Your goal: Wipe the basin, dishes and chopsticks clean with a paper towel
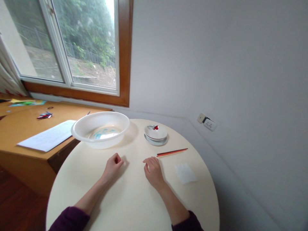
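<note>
My left hand [113, 166] rests on the round cream table [130, 205] in a loose fist, thumb side up, with nothing visible in it. Just beyond it stands a wide translucent white basin [101, 142], with pale blue marks on its bottom. My right hand [153, 171] lies on the table too; its fingers are slightly bent and apart from the thumb, and it holds nothing. Near its fingertips lie several chopsticks [172, 152], dark, orange-red and pale. Farther back is a small stack of plates [156, 134], the top one white with a red flower.
A white folded cloth or tissue [185, 173] lies right of my right hand. On the left, a wooden desk [21, 128] carries a white sheet [48, 136] and small coloured items. The wall [216, 64] with a socket [209, 124] borders the table's far right.
</note>
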A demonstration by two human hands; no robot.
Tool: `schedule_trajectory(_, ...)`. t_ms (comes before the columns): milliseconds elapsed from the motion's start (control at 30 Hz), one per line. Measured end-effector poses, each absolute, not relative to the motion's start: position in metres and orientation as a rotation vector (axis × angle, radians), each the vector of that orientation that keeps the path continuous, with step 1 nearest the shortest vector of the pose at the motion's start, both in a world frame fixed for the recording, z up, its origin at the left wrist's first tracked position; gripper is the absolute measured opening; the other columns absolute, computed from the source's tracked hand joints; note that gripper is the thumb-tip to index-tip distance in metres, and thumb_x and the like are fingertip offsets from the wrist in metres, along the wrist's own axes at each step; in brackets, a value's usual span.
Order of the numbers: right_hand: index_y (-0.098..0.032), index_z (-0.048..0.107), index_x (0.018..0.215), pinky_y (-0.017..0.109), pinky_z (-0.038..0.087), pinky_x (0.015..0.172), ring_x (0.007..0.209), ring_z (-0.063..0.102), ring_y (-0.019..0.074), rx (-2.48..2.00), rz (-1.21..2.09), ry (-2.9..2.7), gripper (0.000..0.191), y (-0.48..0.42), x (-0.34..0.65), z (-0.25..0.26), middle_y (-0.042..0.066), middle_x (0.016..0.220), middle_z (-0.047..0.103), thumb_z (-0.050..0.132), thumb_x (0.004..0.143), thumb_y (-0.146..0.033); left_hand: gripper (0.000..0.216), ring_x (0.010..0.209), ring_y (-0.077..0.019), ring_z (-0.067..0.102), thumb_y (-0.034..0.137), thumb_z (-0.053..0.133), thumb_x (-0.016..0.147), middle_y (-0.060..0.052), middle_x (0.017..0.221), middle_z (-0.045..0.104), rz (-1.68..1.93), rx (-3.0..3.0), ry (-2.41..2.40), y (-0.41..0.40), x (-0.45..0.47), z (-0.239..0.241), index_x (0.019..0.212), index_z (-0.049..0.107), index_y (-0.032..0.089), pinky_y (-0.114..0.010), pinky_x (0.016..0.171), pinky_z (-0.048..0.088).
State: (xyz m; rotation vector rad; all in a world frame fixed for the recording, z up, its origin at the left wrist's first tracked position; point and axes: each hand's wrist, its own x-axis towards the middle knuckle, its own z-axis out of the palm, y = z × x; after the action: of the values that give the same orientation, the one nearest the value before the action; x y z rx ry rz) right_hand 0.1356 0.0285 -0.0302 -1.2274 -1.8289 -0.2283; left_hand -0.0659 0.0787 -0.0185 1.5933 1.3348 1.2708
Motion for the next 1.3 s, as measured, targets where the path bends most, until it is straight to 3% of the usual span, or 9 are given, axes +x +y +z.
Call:
schedule_trajectory(233,-0.017,0.061,0.086,0.033,0.041,0.080,0.083,0.057,0.0184,-1.458,-0.190,-1.749,0.026,0.036,0.154,-0.035,0.004,0.083,0.066,0.040,0.076,-0.004,0.019,0.048,-0.0092,0.035,0.027,0.052,0.059,0.006,0.045,0.037,1.279,1.589,1.323,0.073,-0.069,-0.018,0.049,0.038,0.021,-0.023,0.049,0.028)
schedule_trajectory(400,-0.015,0.060,0.104,0.035,0.040,0.088,0.101,0.055,0.0211,-1.723,-0.234,-1.729,0.034,0.050,0.166,-0.039,0.009,0.105,0.065,0.042,0.077,-0.007,0.020,0.048,-0.0090,0.034,0.027,0.053,0.059,0.006,0.045,0.037,1.271,1.572,1.317,0.072,-0.070,-0.016,0.049,0.037,0.020,-0.022,0.048,0.027)
schedule_trajectory(633,-0.005,0.037,0.135,0.039,0.023,0.106,0.131,0.031,0.0271,-2.152,-0.250,-1.754,0.054,0.081,0.170,-0.037,0.017,0.143,0.036,0.044,0.083,-0.019,0.020,0.049,-0.0096,0.035,0.028,0.053,0.059,0.006,0.045,0.038,1.274,1.557,1.313,0.075,-0.070,-0.018,0.049,0.037,0.021,-0.023,0.048,0.027)
schedule_trajectory(767,-0.004,0.031,0.138,0.042,0.019,0.106,0.132,0.029,0.0298,-2.297,-0.197,-1.753,0.056,0.094,0.165,-0.035,0.021,0.144,0.030,0.041,0.087,-0.025,0.020,0.049,-0.0096,0.035,0.028,0.052,0.061,0.006,0.046,0.038,1.260,1.568,1.324,0.077,-0.071,-0.019,0.051,0.037,0.021,-0.023,0.048,0.028)
schedule_trajectory(1000,-0.003,0.041,0.132,0.043,0.014,0.107,0.126,0.038,0.0314,-2.273,-0.250,-1.752,0.048,0.102,0.164,-0.034,0.022,0.138,0.039,0.040,0.088,-0.024,0.022,0.050,-0.0092,0.033,0.029,0.052,0.063,0.006,0.047,0.036,1.187,1.574,1.291,0.076,-0.066,-0.017,0.052,0.035,0.021,-0.023,0.049,0.026)
schedule_trajectory(1300,-0.001,0.043,0.130,0.050,0.009,0.107,0.126,0.038,0.0345,-2.227,-0.218,-1.740,0.049,0.113,0.159,-0.035,0.022,0.139,0.039,0.041,0.086,-0.022,0.020,0.050,-0.0091,0.033,0.026,0.050,0.064,0.007,0.049,0.036,1.120,1.581,1.253,0.074,-0.063,-0.020,0.054,0.034,0.021,-0.023,0.049,0.025)
